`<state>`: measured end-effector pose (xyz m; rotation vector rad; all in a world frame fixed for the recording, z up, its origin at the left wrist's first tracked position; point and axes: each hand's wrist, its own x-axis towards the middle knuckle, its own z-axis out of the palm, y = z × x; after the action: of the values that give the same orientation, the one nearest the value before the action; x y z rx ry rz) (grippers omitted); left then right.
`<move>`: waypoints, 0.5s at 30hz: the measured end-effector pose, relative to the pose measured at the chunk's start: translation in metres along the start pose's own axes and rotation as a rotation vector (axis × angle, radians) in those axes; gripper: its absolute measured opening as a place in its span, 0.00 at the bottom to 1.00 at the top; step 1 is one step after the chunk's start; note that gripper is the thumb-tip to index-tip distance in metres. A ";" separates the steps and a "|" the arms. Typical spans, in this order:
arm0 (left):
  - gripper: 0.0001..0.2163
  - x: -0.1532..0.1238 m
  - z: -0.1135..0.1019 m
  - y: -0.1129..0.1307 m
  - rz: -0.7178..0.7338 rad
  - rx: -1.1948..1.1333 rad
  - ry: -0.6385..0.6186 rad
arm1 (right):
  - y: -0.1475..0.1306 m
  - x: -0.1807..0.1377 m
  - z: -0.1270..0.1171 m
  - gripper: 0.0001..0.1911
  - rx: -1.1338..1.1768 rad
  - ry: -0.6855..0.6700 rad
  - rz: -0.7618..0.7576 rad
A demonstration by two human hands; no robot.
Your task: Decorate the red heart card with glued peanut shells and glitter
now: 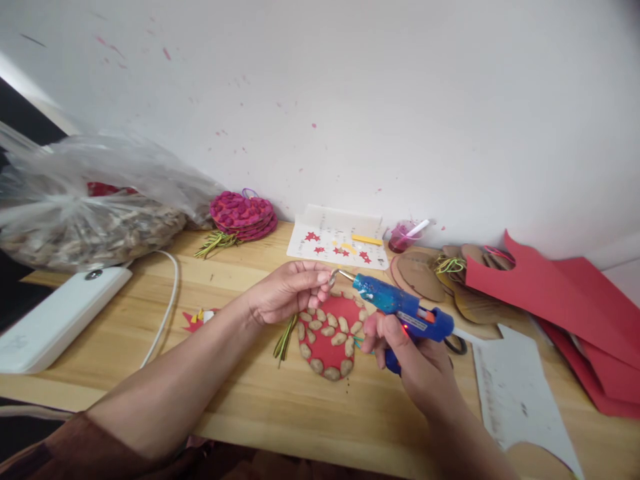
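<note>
A wooden table (pixel 240 400) stood against a white wall (pixel 350 100) with pink specks on it. Far out past the left fingers lay a big clear plastic bag (pixel 90 193). It was open at the top and held a heap of pale shells (pixel 90 233). Below the bag sat a flat white box (pixel 55 317) with a white cord (pixel 167 300).

Far to the side of the right fingers lay red paper sheets (pixel 565 293). Next to them was a pile of brown cardboard shapes (pixel 425 273). Near the right wrist was a printed paper (pixel 515 393), but the writing was too small to read.

Behind the left fingers, by the wall, sat a stack of pink shell discs (pixel 243 213). Behind both hands lay a white sheet (pixel 335 243) with little red stars on it. Beside that sheet stood a small pink cup (pixel 400 237) with a white stick in it.

Just under the fingers of both hands lay a red shape (pixel 330 333) with shells stuck around its edge.

The right hand (pixel 415 360) had its fingers wrapped tight around the handle of a blue glue gun (pixel 400 307). A small red light glowed on the gun.

The left hand (pixel 285 290) had its thumb and fingers pinched shut on one small shell (pixel 333 278). The metal tip of the gun touched that shell, just above the red shape.
</note>
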<state>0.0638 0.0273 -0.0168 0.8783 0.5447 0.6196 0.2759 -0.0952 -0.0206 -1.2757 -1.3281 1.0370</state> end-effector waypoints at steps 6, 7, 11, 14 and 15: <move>0.17 0.000 0.001 0.000 0.016 0.009 0.013 | -0.002 0.001 0.000 0.19 -0.013 -0.003 0.015; 0.17 0.000 0.001 0.000 0.021 0.010 0.014 | -0.002 0.001 0.000 0.19 -0.018 -0.005 0.015; 0.17 0.000 0.002 0.000 0.035 0.007 0.016 | -0.002 0.000 0.000 0.20 -0.005 -0.014 0.000; 0.17 0.000 0.002 0.000 0.046 0.006 0.010 | -0.001 0.001 0.001 0.19 0.036 -0.008 0.014; 0.17 0.000 0.002 0.000 0.051 0.006 0.008 | -0.001 0.001 0.001 0.18 0.058 -0.009 0.027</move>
<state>0.0650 0.0259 -0.0156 0.8984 0.5328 0.6684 0.2751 -0.0941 -0.0196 -1.2501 -1.2817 1.0935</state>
